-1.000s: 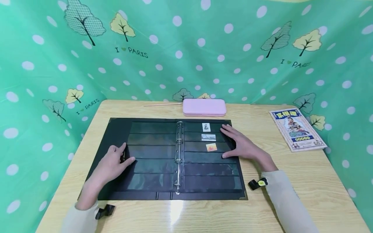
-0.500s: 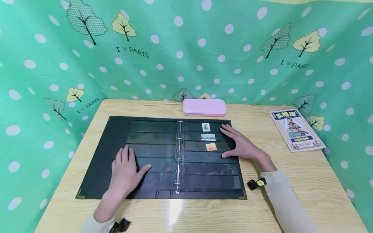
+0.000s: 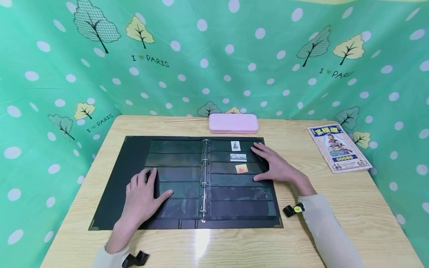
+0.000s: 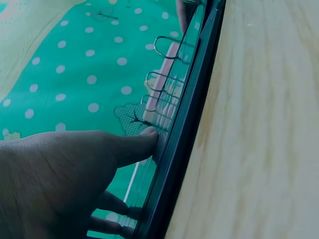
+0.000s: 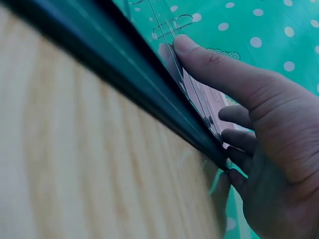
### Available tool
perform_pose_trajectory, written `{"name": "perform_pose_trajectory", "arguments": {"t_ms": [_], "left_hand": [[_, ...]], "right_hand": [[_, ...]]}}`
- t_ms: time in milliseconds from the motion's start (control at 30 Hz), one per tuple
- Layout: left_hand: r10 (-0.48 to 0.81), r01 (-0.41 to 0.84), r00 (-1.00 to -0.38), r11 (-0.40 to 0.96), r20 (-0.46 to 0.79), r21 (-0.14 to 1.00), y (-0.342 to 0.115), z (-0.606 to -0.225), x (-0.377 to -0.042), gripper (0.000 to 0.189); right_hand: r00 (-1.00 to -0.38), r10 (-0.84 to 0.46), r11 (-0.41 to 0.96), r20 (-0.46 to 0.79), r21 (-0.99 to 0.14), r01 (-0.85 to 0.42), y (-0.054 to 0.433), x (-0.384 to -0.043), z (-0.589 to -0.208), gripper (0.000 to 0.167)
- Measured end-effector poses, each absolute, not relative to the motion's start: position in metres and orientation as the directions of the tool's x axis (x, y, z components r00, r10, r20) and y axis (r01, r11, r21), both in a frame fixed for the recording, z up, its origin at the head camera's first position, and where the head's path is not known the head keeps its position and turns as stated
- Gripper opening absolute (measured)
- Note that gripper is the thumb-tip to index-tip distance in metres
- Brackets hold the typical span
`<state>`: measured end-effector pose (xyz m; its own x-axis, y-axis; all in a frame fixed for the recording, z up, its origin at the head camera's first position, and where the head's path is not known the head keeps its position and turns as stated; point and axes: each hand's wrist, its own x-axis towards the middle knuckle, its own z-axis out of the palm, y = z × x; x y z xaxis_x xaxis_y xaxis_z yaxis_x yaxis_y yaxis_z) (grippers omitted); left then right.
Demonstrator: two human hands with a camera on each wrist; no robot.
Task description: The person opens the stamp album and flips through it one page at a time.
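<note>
A black ring-bound stamp album [image 3: 115, 182] lies spread on the table, with clear strip pockets on both pages. Three small stamps sit in the right page's upper pockets: a portrait stamp [image 3: 235, 146], a grey landscape stamp [image 3: 238, 157] and an orange stamp [image 3: 241, 168]. My left hand [image 3: 139, 197] rests on the lower left page, fingers forward and thumb out toward the metal rings [image 3: 203, 184]. At the right edge of the album rests my right hand [image 3: 278, 166], its thumb on the page in the right wrist view. Neither hand holds anything.
Behind the album lie a pink pencil case [image 3: 233, 123] and a thin stick [image 3: 186, 120]. A printed booklet [image 3: 339, 148] is at the table's right side. Green polka-dot cloth [image 3: 187, 78] surrounds the wooden table [image 3: 241, 247] at back and sides.
My left hand has moved right from the left page's outer edge onto the page, its fingers now pointing forward. The right hand has stayed at the album's right edge.
</note>
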<state>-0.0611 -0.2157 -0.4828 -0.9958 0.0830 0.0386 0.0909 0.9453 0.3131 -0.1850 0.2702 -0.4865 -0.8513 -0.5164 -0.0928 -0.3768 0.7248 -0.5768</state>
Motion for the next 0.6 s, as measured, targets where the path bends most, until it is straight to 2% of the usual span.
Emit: {"name": "perform_pose_trajectory", "arguments": {"t_ms": [133, 367, 600], "left_hand": [[0.082, 0.090, -0.996, 0.943, 0.038, 0.320, -0.2151, -0.4823, -0.0612, 0.099], [0.083, 0.090, -0.996, 0.942, 0.035, 0.323, -0.2141, -0.4814, -0.0611, 0.100], [0.079, 0.085, -0.996, 0.944, 0.031, 0.319, -0.2143, -0.4811, -0.0602, 0.099]], "right_hand": [[-0.870, -0.486, 0.735, -0.081, -0.577, -0.357, 0.2694, -0.1842, -0.4839, 0.124], [-0.937, -0.345, 0.784, -0.058, -0.567, -0.254, 0.2707, -0.1857, -0.4851, 0.107], [-0.947, -0.309, 0.819, -0.081, -0.530, -0.222, 0.2749, -0.1892, -0.4926, 0.117]]}}
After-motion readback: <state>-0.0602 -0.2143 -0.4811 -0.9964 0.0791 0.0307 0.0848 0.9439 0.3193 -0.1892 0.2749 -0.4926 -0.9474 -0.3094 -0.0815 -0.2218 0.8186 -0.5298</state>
